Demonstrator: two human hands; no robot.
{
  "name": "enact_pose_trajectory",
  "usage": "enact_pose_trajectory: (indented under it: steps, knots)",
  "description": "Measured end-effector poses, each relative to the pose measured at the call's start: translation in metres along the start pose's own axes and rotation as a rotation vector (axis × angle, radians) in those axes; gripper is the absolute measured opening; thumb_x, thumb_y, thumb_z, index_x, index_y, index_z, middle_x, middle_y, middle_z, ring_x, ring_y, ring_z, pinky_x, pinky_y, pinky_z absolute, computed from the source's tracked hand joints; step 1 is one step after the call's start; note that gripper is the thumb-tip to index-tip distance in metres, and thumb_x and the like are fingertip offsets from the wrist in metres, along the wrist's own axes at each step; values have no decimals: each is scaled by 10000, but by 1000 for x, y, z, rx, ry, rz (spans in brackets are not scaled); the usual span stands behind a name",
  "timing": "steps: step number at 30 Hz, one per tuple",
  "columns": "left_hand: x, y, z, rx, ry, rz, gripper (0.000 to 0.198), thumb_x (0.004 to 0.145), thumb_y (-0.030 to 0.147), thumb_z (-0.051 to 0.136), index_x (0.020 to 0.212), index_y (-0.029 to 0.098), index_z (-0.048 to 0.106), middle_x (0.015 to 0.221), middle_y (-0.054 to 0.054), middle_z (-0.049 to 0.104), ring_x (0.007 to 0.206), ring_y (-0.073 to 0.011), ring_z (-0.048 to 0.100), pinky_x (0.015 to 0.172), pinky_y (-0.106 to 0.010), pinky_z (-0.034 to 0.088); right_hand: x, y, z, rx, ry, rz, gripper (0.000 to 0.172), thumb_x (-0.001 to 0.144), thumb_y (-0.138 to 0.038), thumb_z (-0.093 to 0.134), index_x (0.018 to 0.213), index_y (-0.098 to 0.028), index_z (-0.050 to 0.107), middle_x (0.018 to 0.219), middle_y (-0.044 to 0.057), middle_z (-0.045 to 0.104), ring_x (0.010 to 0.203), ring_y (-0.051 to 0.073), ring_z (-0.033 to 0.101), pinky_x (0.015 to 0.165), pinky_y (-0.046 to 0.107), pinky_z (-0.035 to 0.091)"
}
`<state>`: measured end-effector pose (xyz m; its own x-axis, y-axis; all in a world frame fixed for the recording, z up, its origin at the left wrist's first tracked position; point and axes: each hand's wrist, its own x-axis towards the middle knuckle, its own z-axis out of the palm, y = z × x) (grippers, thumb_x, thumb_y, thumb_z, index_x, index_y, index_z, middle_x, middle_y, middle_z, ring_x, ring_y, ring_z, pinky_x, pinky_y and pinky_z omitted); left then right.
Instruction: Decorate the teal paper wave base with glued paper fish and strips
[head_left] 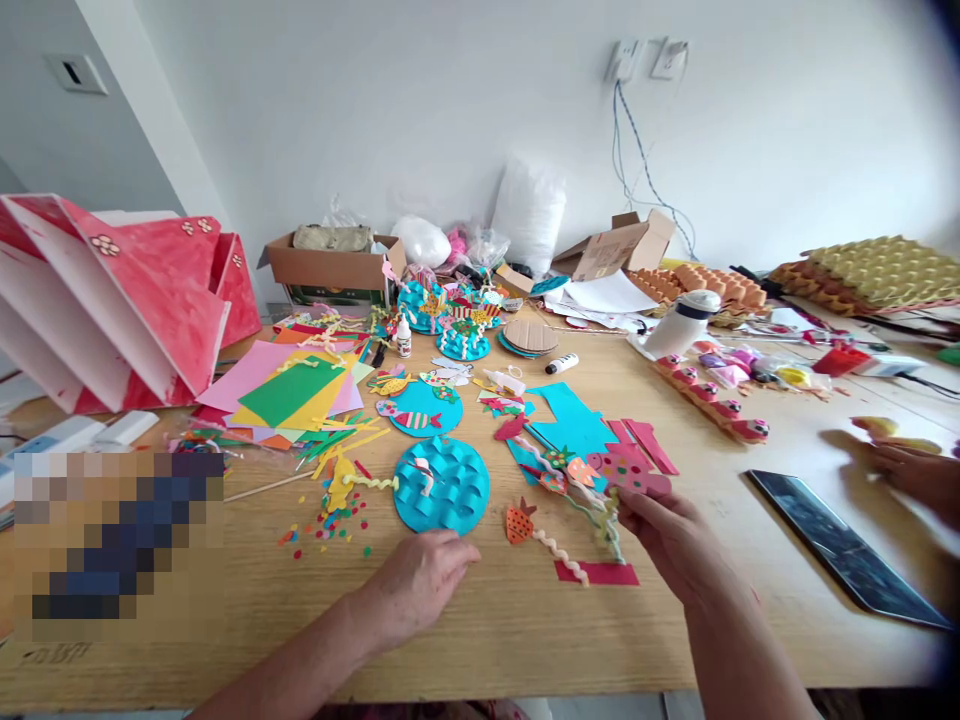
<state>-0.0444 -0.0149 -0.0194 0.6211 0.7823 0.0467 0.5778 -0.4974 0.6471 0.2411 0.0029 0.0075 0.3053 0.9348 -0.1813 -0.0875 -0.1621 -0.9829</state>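
My left hand [424, 585] rests on the table at the near edge of a round blue disc [469, 490] covered with curled paper strips. Its fingers are curled together and partly hidden. A small white figure [424, 476] stands on the disc. My right hand [667, 535] pinches a pink paper fish [626, 474] with coloured dots, over pale wavy strips [600, 505]. Left of that hand lie an orange paper strawberry-like cutout [518, 524], a wavy white strip [559, 555] and a dark red paper strip [611, 573]. Left of the disc is a yellow cutout [340, 485].
Coloured paper sheets [292, 390] lie left, blue paper [574, 420] at centre. Behind are finished-looking blue discs [463, 343], a glue bottle [404, 338] and a marker [562, 363]. A tablet [844, 540] lies right, beside another person's hand [911, 470]. Egg-carton strip [709, 402] behind it.
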Motion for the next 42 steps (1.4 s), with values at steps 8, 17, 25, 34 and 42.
enact_pose_trajectory:
  steps: [8,17,25,34,42]
  knots:
    - [24,33,-2,-635,61,-154,242,746,143,490,956,159,610,895,-43,610,809,-130,538,703,-222,426,-23,-4,43,376,-222,98,137,561,-273,736,631,-179,666,606,6,616,536,91,542,482,203,447]
    - [34,38,4,-1352,56,-327,358,652,331,658,935,124,588,784,-37,591,693,-113,536,608,-222,377,-28,-10,75,460,-232,74,146,558,-261,733,649,-169,664,605,-1,601,534,84,534,484,189,449]
    - [37,39,4,-1392,174,-347,316,584,325,724,782,118,592,652,4,567,585,-85,488,570,-215,351,-37,-2,84,430,-361,57,195,622,-304,707,777,-213,630,640,-27,572,553,79,498,508,195,402]
    - [35,35,2,-1315,159,-289,258,632,332,691,720,105,605,609,2,566,545,-78,463,555,-217,359,-46,-3,89,25,-434,-6,198,564,-322,739,630,-171,628,537,-38,536,512,72,434,505,203,339]
    - [20,24,6,-1291,106,-296,292,619,326,696,761,102,573,619,-1,569,525,-82,493,529,-217,370,-58,-4,91,-82,-456,55,254,529,-387,725,638,-187,612,532,-35,531,519,100,463,522,229,386]
